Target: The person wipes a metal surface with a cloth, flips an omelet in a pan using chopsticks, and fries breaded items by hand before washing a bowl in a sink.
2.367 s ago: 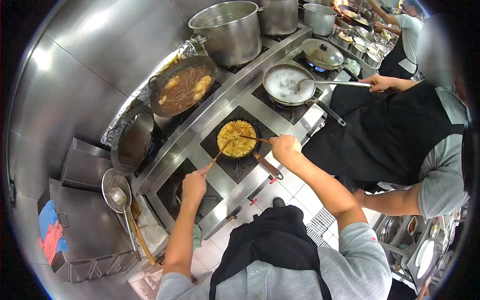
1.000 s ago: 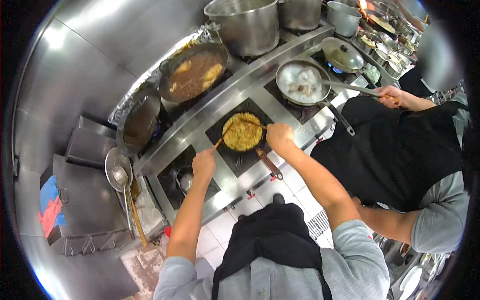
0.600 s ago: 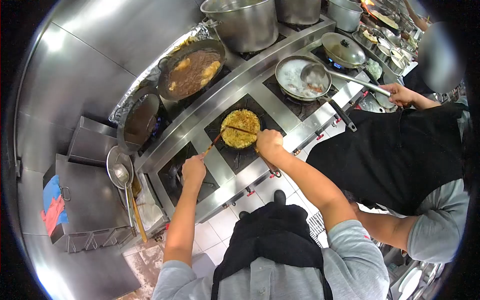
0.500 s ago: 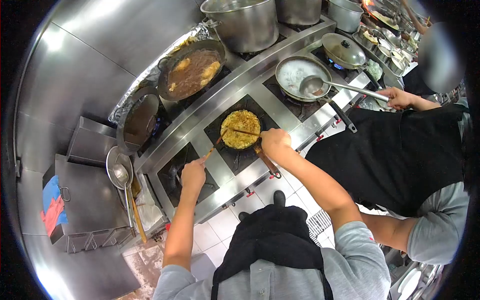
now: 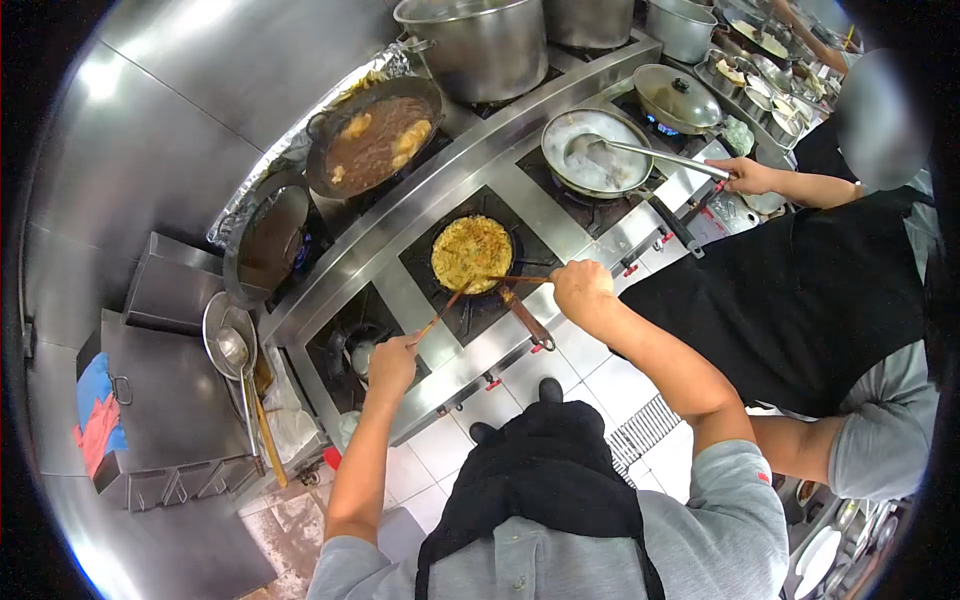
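A round, browned yellow omelette (image 5: 472, 252) fills a small dark pan (image 5: 513, 262) on the middle front burner. The pan's wooden handle (image 5: 527, 318) points toward me. My left hand (image 5: 393, 362) is closed on a thin wooden chopstick (image 5: 437, 318), whose tip reaches the near edge of the omelette. From the right, my right hand (image 5: 582, 288) grips another chopstick (image 5: 522, 279), with its tip at the same near edge. Neither hand touches the pan handle.
On my right a co-worker's hand (image 5: 752, 175) holds a ladle (image 5: 655, 153) in a pan of whitish, foamy liquid (image 5: 560, 145). Two woks (image 5: 370, 145) with brown liquid stand behind left. Large pots (image 5: 480, 50) line the back. Strainers (image 5: 215, 310) lean at left.
Both chopstick tips have gone from the omelette's middle to its near edge, and my right hand has shifted right. The co-worker's ladle has moved left in its pan.
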`<state>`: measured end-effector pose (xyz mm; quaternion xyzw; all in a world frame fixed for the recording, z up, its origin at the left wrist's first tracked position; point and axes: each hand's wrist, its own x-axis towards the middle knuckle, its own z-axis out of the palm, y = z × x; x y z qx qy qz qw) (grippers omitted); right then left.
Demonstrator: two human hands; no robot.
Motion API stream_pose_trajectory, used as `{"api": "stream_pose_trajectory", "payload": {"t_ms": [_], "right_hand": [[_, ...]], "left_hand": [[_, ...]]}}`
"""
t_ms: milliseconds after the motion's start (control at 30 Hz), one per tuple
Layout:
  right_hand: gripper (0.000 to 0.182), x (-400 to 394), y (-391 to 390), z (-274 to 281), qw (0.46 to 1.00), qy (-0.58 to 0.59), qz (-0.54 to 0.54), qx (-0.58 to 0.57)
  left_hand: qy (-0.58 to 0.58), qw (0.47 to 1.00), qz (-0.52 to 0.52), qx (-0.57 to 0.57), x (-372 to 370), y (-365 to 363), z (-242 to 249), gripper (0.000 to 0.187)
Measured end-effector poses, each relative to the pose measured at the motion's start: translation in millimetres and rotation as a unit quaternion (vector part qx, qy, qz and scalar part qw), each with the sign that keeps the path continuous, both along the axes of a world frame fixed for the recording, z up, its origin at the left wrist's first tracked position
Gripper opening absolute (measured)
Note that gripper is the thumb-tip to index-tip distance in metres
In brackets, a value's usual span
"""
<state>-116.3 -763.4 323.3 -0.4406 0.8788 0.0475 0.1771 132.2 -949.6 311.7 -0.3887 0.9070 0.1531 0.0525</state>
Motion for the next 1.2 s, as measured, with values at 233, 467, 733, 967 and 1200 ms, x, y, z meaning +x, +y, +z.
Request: {"api": "stream_pose_trajectory", "payload": {"t_ms": [233,467,733,967,1200], "right_hand": [[0.022,-3.4,-2.1,4.4,0.999,0.027,-0.003,-0.030],[0.021,-10.6,6.6,51.8,0.999,0.035,-0.023,0.001],[0.018,-23.4,-12.5,37.0,0.999,0.045,-0.009,-0.006],[0.019,-34.0,-21.2,-14.5,0.996,0.046,-0.055,-0.052],[0.021,-39.5,-25.1,-10.3,0.994,0.037,-0.067,-0.073]], "left_hand": [[0.003,0.998,-0.046,-0.034,-8.5,2.7,-3.6,0.024],[0.016,0.999,-0.016,0.029,-24.3,15.0,15.5,0.026],[-0.003,0.999,-0.042,-0.018,-43.9,16.3,15.4,0.027],[-0.009,0.998,-0.036,-0.041,-63.6,-2.3,-12.5,0.029],[-0.024,0.999,0.005,-0.046,-82.5,-4.2,-15.3,0.030]]}}
